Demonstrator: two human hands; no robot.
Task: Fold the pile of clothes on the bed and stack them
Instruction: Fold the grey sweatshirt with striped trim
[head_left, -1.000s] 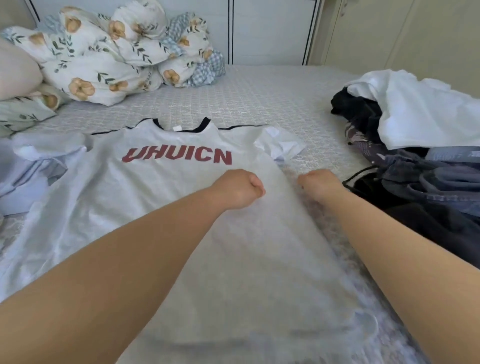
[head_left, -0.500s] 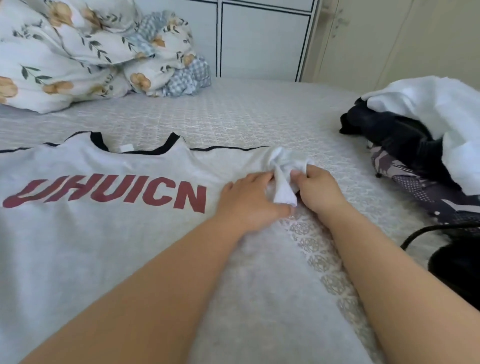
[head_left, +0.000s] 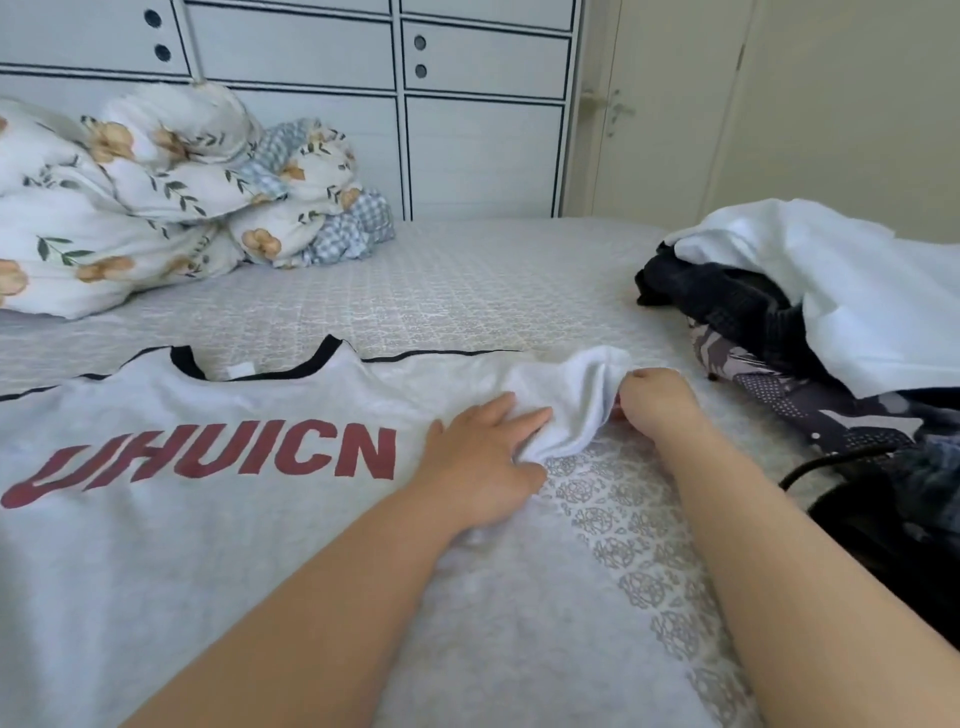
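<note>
White T-shirt (head_left: 208, 545) lies flat on the bed (head_left: 441, 291), front up, red letters "UHUICN" across the chest, black trim at the neck and along the shoulders. Its right-hand sleeve (head_left: 576, 400) is bunched and lifted off the cover.

Left hand (head_left: 483, 462): palm down on the shirt just beside the sleeve, fingers spread and fairly straight, fingertips touching the gathered cloth.

Right hand (head_left: 655, 400): grip curled into the outer edge of the sleeve, pinching it; fingertips mostly hidden behind the knuckles.

Pile of clothes (head_left: 810, 332) sits on the bed to the right, near the right hand but apart from it: a white garment on top, dark and patterned pieces beneath.

Flowered quilt (head_left: 156, 197) heaped at the far left. Pale drawer fronts (head_left: 467, 104) behind the bed.
</note>
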